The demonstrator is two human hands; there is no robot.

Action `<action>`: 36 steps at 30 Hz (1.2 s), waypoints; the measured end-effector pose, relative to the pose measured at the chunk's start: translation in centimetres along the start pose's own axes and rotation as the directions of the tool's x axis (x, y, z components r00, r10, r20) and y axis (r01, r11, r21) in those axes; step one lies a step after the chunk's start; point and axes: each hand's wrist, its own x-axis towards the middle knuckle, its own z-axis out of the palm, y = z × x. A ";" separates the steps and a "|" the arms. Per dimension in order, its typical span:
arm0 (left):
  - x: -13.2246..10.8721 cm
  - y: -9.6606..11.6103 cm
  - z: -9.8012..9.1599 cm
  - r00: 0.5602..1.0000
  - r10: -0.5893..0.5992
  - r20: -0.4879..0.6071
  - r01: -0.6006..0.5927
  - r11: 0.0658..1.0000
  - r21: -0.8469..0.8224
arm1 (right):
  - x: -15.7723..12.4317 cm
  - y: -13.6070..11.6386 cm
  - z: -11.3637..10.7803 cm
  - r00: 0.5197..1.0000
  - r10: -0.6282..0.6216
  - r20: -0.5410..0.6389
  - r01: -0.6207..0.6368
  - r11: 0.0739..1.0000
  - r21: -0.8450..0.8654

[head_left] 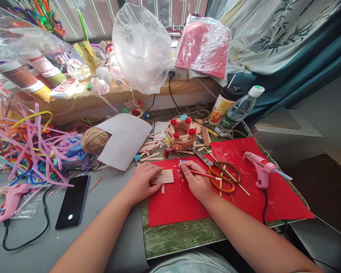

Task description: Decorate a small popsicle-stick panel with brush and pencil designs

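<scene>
My left hand (144, 180) rests over the left part of a small panel of craft sticks (167, 176), thumb below and fingers above, gripping it against the red paper (170, 212). Faint pencil-like lines run across the panel, and one loose stick end (163, 188) sticks out under it. In my right hand (197, 182) is a red pencil (200, 173), its tip pointing left toward the panel. A small white-and-blue item (182, 161) shows partly behind my right fingers. Scissors (226, 176) with brown handles lie just right of that hand.
A pink glue gun (261, 168) lies on the right; another (13, 201) is at far left near a phone (73, 203). Behind stand a flower-trimmed stick box (182, 140), twine ball (95, 140), white paper (127, 138), bottle (238, 110) and cup (226, 102). Pipe cleaners (31, 140) pile up left.
</scene>
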 end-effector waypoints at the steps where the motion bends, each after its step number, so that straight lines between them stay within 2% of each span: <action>1: 0.0 0.0 0.0 1.000 -0.005 -0.007 0.005 1.000 -0.010 | 0.0 -0.1 0.0 1.000 -0.014 -0.028 0.014 1.000 0.020; 4: -0.3 0.2 -0.2 1.000 0.005 -0.031 -0.006 0.999 -0.045 | 0.0 -0.2 0.1 0.997 -0.047 -0.055 0.045 0.998 -0.032; 7: -0.7 0.7 -0.2 0.994 0.075 -0.082 -0.078 0.996 -0.039 | -0.1 0.1 0.6 0.999 -0.016 0.037 0.019 0.998 -0.068; 10: -1.0 1.2 -0.2 0.970 0.171 -0.175 -0.176 0.984 -0.011 | -0.1 0.3 1.2 0.992 0.052 0.119 -0.061 0.995 0.075; 12: -1.1 1.3 -0.2 0.953 0.201 -0.227 -0.214 0.976 -0.035 | 0.0 0.1 1.4 0.992 0.078 0.099 -0.093 0.982 0.164; 14: -1.2 1.1 -0.2 0.949 0.161 -0.271 -0.199 0.973 -0.117 | 0.0 -0.1 1.4 0.995 0.080 0.052 -0.089 0.972 0.217; 16: -1.3 0.6 -0.1 0.955 0.069 -0.290 -0.142 0.961 -0.237 | 0.1 -0.3 1.4 0.998 0.070 0.012 -0.070 0.964 0.255; 20: -1.5 -0.8 0.3 0.969 -0.085 -0.232 -0.012 0.922 -0.387 | 0.0 -0.7 1.1 0.997 0.076 0.003 -0.075 0.964 0.254; 22: -1.6 -1.1 0.3 0.969 -0.091 -0.229 -0.003 0.925 -0.379 | -0.1 -1.0 1.0 0.996 0.089 0.012 -0.090 0.967 0.240; 27: -1.4 -1.1 0.0 0.974 0.023 -0.224 -0.099 0.936 -0.338 | -0.3 -1.3 0.7 0.993 0.113 0.035 -0.118 0.952 0.282; 31: -1.3 -1.0 -0.1 0.985 0.018 -0.172 -0.071 0.949 -0.308 | -0.2 -1.0 0.5 0.991 0.130 0.027 -0.132 0.954 0.268; 36: -1.0 -0.7 -0.5 0.975 0.048 -0.217 -0.075 0.990 -0.118 | 0.4 -0.4 0.5 0.992 0.129 0.011 -0.128 0.972 0.194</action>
